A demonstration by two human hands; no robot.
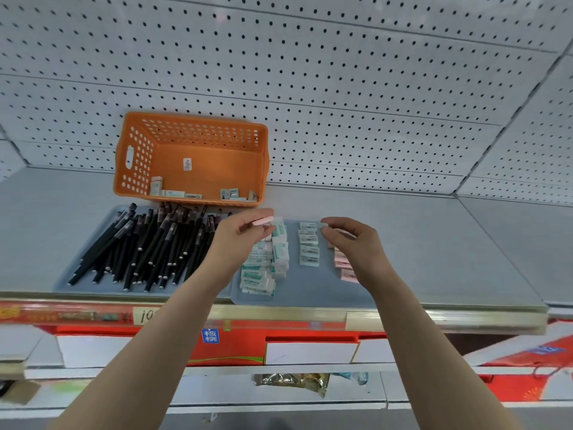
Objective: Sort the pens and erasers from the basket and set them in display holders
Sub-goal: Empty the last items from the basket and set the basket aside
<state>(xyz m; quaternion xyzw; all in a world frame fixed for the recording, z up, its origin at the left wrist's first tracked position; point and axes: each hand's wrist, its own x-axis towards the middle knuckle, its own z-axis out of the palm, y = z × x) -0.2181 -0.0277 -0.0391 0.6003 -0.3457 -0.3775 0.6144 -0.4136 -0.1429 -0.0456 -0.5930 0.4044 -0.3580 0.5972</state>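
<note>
Left hand (238, 240), fingers (262, 234) in a pinch on a pink eraser (263, 221) (right hand (353, 243) likewise, green eraser (324, 225))

Bright, even, diffuse light fills the scene; shadows beneath the pens (145, 246) and basket (198, 131) are faint and soft. Wide-angle distortion bows the pegboard (310, 57) and the shelf (434, 243) edges toward the corners. The price strip (279, 315) along the shelf's front edge is blurred, with mild glare.

Tally: 1 basket (133, 156); 2 trays, a left tray (93, 288) and a right tray (310, 288).
Pens (148, 243): several dozen, too heaped to count. Basket erasers (173, 193): about 7. White erasers (309, 246): column of 4. Green pile (263, 265): uncounted. Left hand (238, 240): 1 pink eraser (263, 221). Right hand (356, 246): 1 green eraser (324, 225).
</note>
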